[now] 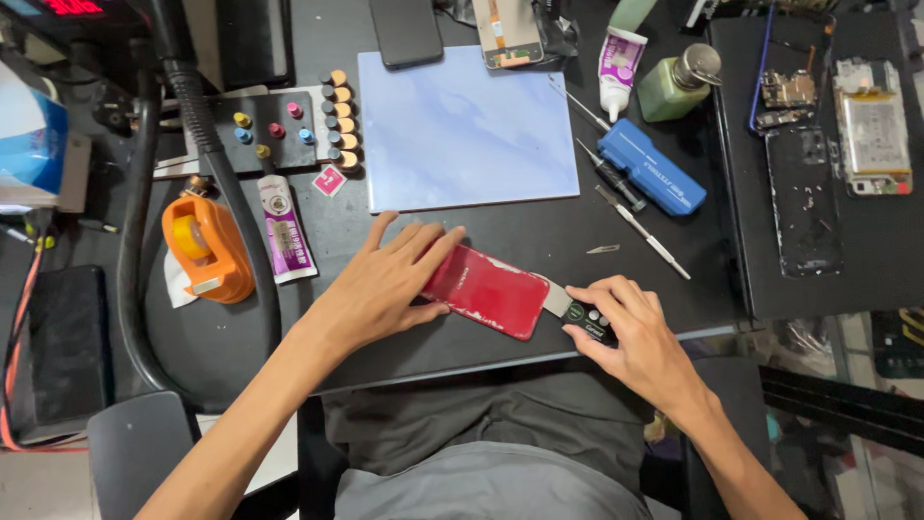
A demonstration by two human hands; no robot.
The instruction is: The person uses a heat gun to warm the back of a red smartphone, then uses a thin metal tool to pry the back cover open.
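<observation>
A red phone back cover (489,292) lies flat near the front edge of the black worktable (539,241). My left hand (385,279) presses flat on the cover's left end, fingers spread. My right hand (630,332) grips a small black-handled scraper tool (577,313), and its pale blade touches the cover's right edge.
A light blue mat (467,125) lies behind the cover. An orange tape dispenser (204,248) and a purple-white glue tube (284,231) sit left. A blue case (652,166), screwdrivers (611,178), tweezers (640,229) and a green bottle (679,85) sit right, beside opened phone parts (804,197).
</observation>
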